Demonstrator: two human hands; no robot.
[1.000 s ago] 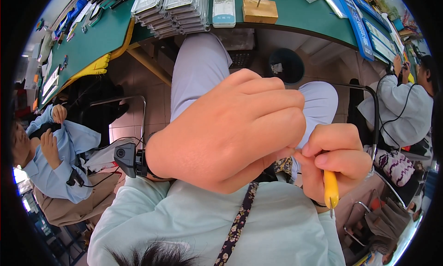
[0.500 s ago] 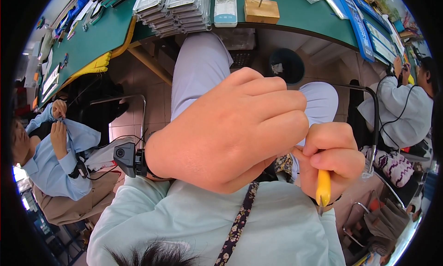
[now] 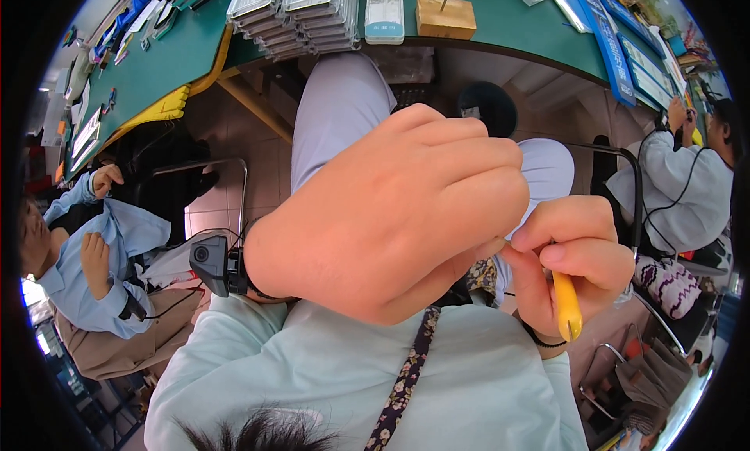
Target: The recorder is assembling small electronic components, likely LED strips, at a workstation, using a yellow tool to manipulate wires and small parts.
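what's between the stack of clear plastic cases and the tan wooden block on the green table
In the head view, a slim rectangular pack with a light-blue end lies between the stack and the block.

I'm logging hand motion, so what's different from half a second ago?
The right hand has shifted to the right with the yellow tool, whose metal tip shows less. A co-worker's hands at the left have parted. The left hand stays curled, nearly in place; nothing was visibly grasped or released.
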